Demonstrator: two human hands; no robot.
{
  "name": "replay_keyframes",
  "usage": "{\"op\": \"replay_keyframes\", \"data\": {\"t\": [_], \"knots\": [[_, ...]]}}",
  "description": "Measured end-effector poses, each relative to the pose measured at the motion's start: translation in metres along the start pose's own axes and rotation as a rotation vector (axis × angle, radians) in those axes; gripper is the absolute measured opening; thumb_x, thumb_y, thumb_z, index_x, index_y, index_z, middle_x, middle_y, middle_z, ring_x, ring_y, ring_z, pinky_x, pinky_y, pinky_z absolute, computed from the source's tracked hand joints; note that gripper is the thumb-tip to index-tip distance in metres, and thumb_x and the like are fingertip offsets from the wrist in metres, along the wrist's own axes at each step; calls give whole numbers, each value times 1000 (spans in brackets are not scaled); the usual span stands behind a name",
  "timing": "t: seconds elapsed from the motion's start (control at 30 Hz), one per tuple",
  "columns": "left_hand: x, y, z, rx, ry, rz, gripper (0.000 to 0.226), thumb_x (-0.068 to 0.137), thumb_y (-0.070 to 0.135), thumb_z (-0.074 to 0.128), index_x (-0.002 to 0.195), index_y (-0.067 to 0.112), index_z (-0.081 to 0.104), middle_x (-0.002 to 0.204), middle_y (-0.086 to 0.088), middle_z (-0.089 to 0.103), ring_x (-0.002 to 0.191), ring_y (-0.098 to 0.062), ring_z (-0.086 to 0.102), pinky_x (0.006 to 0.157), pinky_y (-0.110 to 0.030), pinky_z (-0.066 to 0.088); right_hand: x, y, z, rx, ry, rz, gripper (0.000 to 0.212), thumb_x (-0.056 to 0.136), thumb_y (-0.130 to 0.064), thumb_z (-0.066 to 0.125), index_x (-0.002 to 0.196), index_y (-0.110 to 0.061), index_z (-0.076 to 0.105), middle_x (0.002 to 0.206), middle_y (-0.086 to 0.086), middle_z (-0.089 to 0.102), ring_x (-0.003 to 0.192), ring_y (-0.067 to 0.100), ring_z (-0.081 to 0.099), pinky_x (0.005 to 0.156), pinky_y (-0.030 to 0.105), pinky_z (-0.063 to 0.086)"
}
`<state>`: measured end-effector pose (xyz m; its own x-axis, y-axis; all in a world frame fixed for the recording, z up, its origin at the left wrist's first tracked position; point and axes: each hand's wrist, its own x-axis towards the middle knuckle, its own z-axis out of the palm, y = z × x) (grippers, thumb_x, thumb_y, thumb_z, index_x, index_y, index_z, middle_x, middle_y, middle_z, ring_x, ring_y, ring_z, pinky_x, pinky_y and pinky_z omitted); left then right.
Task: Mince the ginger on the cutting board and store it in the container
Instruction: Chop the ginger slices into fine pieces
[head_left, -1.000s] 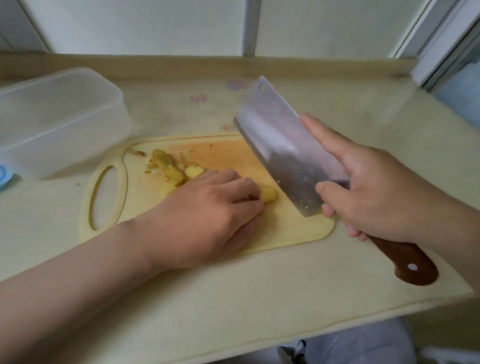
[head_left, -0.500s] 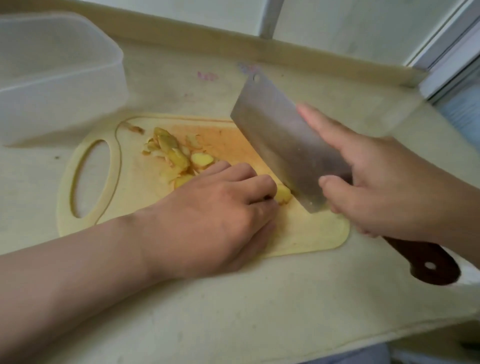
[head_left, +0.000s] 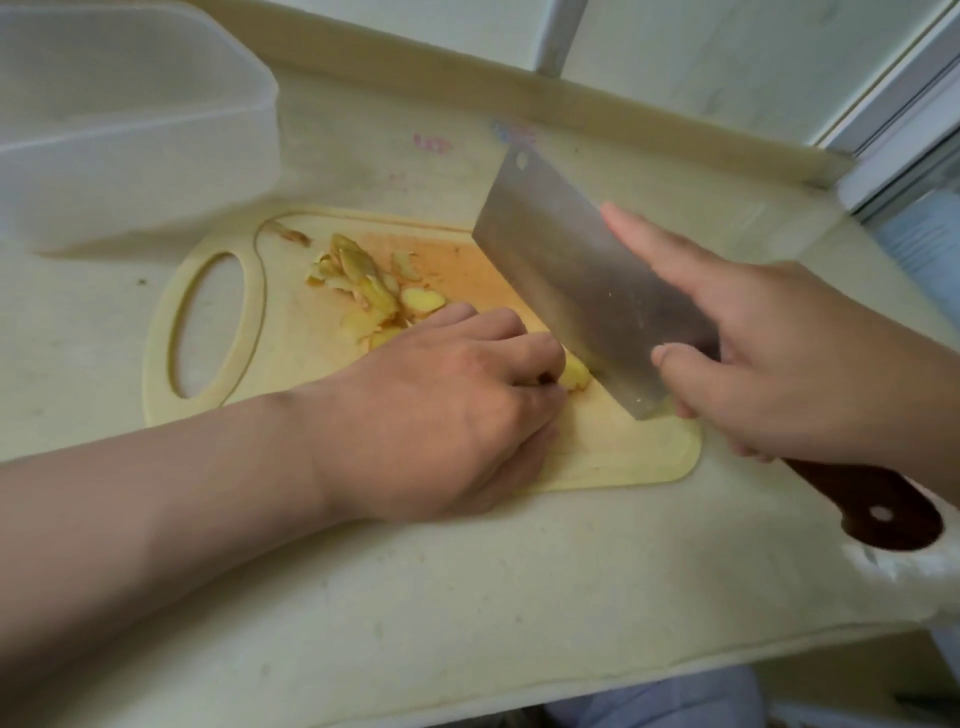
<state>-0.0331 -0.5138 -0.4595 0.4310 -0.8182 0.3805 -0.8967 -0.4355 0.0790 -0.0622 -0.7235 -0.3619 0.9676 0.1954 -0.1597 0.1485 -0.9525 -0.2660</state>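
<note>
Left hand (head_left: 447, 410), fingers curled, pins the ginger piece (head_left: 575, 375) to the cutting board (head_left: 613, 457), its exposed end touching the cleaver (head_left: 582, 275) gripped by the right hand (head_left: 779, 353), so the cut falls just beside the left fingertips; container (head_left: 135, 119) stands well apart, far left.

Curled fingers of the left hand (head_left: 441, 415) cover most of the ginger piece (head_left: 575, 375); only its cut end shows. The right hand (head_left: 769, 353) hides the front of the cleaver (head_left: 587, 291) handle. The container (head_left: 130, 130) is cut off by the top and left edges. Pink and blue marks (head_left: 434, 143) on the counter (head_left: 467, 597), perhaps scribbles, are too blurred to read
</note>
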Motion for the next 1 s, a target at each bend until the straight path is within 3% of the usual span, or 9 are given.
{"op": "replay_keyframes", "data": {"t": [0.07,0.13,0.3,0.4,0.57,0.7,0.83,1.0], "knots": [[0,0,0,12,7,3,47,104,35,32,106,9,71,108,-6,64,90,-31,56,74,-46,45,15,-6,0,-70,2,-58,90,98,-14,50,158,-61,2,60,-7,69,44,11,64,55,39,60],[-1,0,1,21,8,7,46,104,35,32,107,10,71,110,-5,63,90,-30,55,74,-46,45,17,-6,4,-58,57,-87,90,98,-12,50,160,-56,2,61,-3,68,46,13,63,56,41,58],[-1,-1,3,36,-14,-1,44,104,38,32,109,14,69,115,-1,60,94,-27,55,77,-44,45,-22,3,19,124,229,22,93,95,-16,53,148,-75,5,64,18,68,46,30,61,52,46,57],[-1,-3,2,34,-2,3,43,102,38,34,106,14,69,114,-2,60,93,-27,55,76,-44,46,-34,6,17,112,208,18,92,93,-18,54,147,-77,8,62,19,66,45,32,59,46,44,51],[0,-2,3,42,-13,11,43,102,38,36,106,13,70,113,-3,61,91,-28,54,75,-44,45,-3,-2,0,1,-1,-20,89,98,-13,50,153,-69,6,62,10,69,42,20,63,51,39,59],[-1,-2,2,49,-6,14,45,104,37,33,106,12,71,112,-4,62,90,-29,55,75,-45,45,20,-10,5,3,61,-68,91,95,-7,49,162,-53,7,57,5,67,42,15,63,51,38,61],[-1,0,1,62,-19,-13,46,103,38,31,112,12,68,112,-4,61,92,-30,56,77,-46,46,4,-1,15,68,172,-26,93,98,-10,52,157,-62,2,64,12,69,49,23,63,57,46,58],[0,1,0,74,-18,-61,53,102,39,27,120,9,66,111,-7,61,93,-33,57,77,-47,47,-1,3,17,82,181,-13,93,98,-12,53,154,-67,3,67,13,70,50,23,63,59,45,58]]}}
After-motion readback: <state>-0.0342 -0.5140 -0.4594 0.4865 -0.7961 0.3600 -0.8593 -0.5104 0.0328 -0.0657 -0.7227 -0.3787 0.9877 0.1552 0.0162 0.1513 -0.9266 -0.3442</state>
